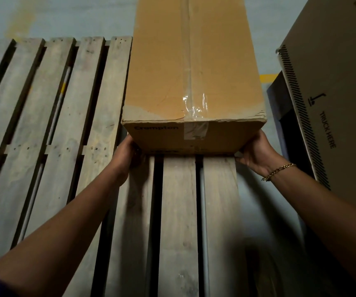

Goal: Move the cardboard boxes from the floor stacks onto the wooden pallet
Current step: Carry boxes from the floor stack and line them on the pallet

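A long brown cardboard box, taped along its top and printed "Crompton" on the near end, lies on the right part of the wooden pallet. My left hand grips the box's near lower left corner. My right hand, with a chain bracelet at the wrist, grips the near lower right corner. The fingers of both hands are hidden under or behind the box's bottom edge.
A large grey-brown carton marked "TRUCK HERE" stands on the floor to the right of the pallet. Grey concrete floor with yellow marks lies beyond the pallet. The pallet's left slats are bare.
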`<state>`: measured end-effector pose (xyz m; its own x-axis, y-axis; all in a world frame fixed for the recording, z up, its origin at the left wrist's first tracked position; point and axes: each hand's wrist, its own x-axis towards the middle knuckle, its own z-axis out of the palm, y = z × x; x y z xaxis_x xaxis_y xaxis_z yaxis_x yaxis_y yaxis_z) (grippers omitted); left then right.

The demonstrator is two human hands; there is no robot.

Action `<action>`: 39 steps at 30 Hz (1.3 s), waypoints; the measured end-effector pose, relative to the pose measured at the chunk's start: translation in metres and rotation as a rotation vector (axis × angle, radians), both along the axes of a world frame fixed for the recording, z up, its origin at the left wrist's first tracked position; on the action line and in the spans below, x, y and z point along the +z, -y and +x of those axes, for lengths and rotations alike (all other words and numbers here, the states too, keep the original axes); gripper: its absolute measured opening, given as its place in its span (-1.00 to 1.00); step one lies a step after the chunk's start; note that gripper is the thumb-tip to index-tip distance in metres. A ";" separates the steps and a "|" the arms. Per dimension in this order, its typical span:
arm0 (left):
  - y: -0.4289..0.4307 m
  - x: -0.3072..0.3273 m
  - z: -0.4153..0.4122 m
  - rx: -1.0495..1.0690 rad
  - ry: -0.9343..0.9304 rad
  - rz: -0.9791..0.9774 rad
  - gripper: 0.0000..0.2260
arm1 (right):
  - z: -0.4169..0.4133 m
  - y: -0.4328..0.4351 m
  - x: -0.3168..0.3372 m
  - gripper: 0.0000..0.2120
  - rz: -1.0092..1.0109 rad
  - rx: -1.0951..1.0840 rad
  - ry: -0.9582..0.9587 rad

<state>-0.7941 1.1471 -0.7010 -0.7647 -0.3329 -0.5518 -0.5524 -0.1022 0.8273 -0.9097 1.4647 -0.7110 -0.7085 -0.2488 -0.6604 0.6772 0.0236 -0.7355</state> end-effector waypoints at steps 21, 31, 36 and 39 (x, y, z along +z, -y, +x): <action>0.022 0.325 0.044 -0.289 0.048 -0.711 -0.22 | 0.040 0.033 0.351 -0.11 0.710 0.518 -0.451; 0.053 0.575 0.153 -0.462 0.005 -0.899 -0.25 | 0.155 0.074 0.588 -0.10 0.825 0.599 -0.536; 0.077 0.654 0.221 -0.460 0.027 -0.940 -0.26 | 0.206 0.088 0.675 -0.23 0.896 0.632 -0.637; 0.082 0.686 0.254 -0.409 0.034 -0.964 -0.26 | 0.230 0.091 0.708 -0.25 0.909 0.662 -0.665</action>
<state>-0.5404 1.0649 -0.0152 -0.9073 -0.3622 -0.2135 -0.4204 0.7920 0.4428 -0.6800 1.3741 -0.0031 -0.8786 -0.3268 -0.3483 -0.1391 0.8727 -0.4680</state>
